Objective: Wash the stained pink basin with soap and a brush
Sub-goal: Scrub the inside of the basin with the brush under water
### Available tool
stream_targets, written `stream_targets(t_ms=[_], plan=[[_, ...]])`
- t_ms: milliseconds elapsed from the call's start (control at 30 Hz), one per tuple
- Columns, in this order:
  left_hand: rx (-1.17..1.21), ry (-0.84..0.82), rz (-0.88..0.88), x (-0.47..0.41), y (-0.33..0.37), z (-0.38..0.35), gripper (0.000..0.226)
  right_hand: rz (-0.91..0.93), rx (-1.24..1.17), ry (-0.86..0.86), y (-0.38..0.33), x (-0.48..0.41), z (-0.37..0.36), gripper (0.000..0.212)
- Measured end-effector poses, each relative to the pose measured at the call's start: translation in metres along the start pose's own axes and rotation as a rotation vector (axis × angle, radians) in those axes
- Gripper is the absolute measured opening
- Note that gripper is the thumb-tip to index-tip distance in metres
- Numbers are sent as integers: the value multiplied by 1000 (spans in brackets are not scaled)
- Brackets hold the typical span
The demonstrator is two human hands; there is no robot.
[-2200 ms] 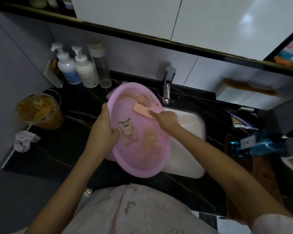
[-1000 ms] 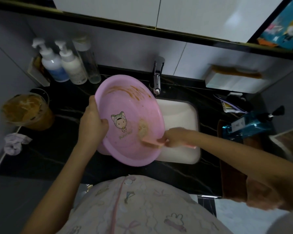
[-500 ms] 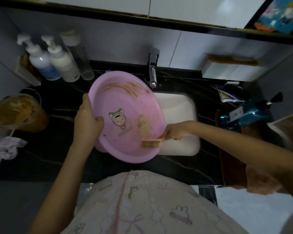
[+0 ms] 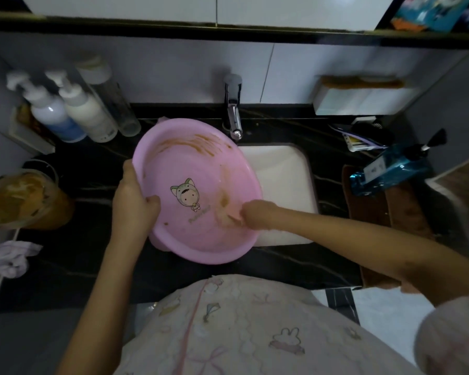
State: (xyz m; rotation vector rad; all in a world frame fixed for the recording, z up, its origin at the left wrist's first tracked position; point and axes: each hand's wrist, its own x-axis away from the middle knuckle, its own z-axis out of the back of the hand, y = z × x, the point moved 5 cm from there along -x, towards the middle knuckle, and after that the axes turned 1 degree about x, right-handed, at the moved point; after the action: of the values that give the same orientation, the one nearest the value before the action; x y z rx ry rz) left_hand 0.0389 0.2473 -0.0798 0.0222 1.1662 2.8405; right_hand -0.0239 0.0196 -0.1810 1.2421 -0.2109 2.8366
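Right hand [image 4: 257, 213] has moved up and left across the basin floor since half a second ago, and the brush [image 4: 234, 218], whose bristles showed plainly then, is now only a blurred pinkish sliver poking out of my fist. Black marbled counter [image 4: 65, 266] runs the full width, with the white sink [image 4: 282, 171] set into it right of centre. Pink basin [image 4: 190, 169] is held tilted toward me, partly over the sink's left edge and partly over the counter, with its far rim just below the chrome faucet [image 4: 234, 115]. Left hand [image 4: 133, 196] grips the basin's left rim, thumb inside the bowl and fingers behind it. Right hand is curled tight round the brush, which is pressed to the basin floor at the lower right. Brown streaks [image 4: 192, 140] cross the upper inner wall; a fainter smear [image 4: 224, 198] sits just above the brush. Cartoon print [image 4: 186, 194] is mid-floor. On the far left of the counter is a tub [image 4: 25, 201] of brown muck, with a crumpled pale cloth [image 4: 12, 257] near it. Two white pump bottles [image 4: 52, 112] [image 4: 88, 112] and a clear bottle [image 4: 111, 101] stand at the back left. A blue pump bottle [image 4: 390, 169] lies on its side at the right.
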Motion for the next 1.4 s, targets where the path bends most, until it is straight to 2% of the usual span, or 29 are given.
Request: stream_targets(t_ms=[100, 167, 233, 333, 400, 533, 600, 667, 733, 767, 833, 900, 967, 1000, 1100, 1167, 1200, 1300, 1400], plan=[[-4, 6, 9, -2, 2, -2, 65, 75, -231, -92, -34, 29, -11, 33], [-11, 12, 10, -2, 3, -1, 64, 74, -248, -86, -47, 31, -16, 36], [-14, 14, 11, -1, 4, -1, 65, -11, -266, -29, -38, 20, -12, 41], [6, -9, -16, 0, 7, -5, 66, -113, -253, 57, -20, 8, -2, 35], [22, -11, -10, -1, 7, -7, 66, -37, -218, -31, -35, 10, -2, 28], [22, -13, -11, -5, 3, -5, 66, 121, -249, -183, -81, 27, -5, 38], [40, -38, -14, -4, 4, -5, 66, 242, -207, -127, -93, 36, 7, 36], [59, -68, -1, -4, 5, -5, 67, 303, -248, -5, -101, 37, 17, 34], [76, -88, 3, -4, 5, -4, 68, 343, -185, 141, -105, 31, 22, 28], [79, -95, -3, -4, 5, -3, 67, 339, -145, 208, -104, 25, 25, 23], [72, -108, -18, -4, 6, -3, 66, 215, -132, 248, -90, 17, 29, 24], [79, -105, -27, -3, 6, -3, 66, 100, -34, 86, -75, 16, 20, 28], [87, -100, -32, -4, 6, -2, 65, 120, 43, -67, -73, 25, 4, 28], [87, -96, -35, -4, 6, -2, 65, 171, 44, -88, -79, 33, 0, 28], [84, -92, -50, -8, 7, -1, 66, 329, -142, 46, -102, 40, 12, 31], [82, -108, -54, -8, 5, -2, 66, 299, -204, 188, -100, 28, 24, 25], [81, -117, -53, -8, 4, -3, 66, 220, -228, 215, -91, 19, 25, 24], [99, -118, -49, -7, 3, -2, 65, 23, -223, 107, -62, 7, 11, 27], [94, -95, -57, -8, 6, -2, 67, 124, -247, 14, -81, 22, 2, 30]])
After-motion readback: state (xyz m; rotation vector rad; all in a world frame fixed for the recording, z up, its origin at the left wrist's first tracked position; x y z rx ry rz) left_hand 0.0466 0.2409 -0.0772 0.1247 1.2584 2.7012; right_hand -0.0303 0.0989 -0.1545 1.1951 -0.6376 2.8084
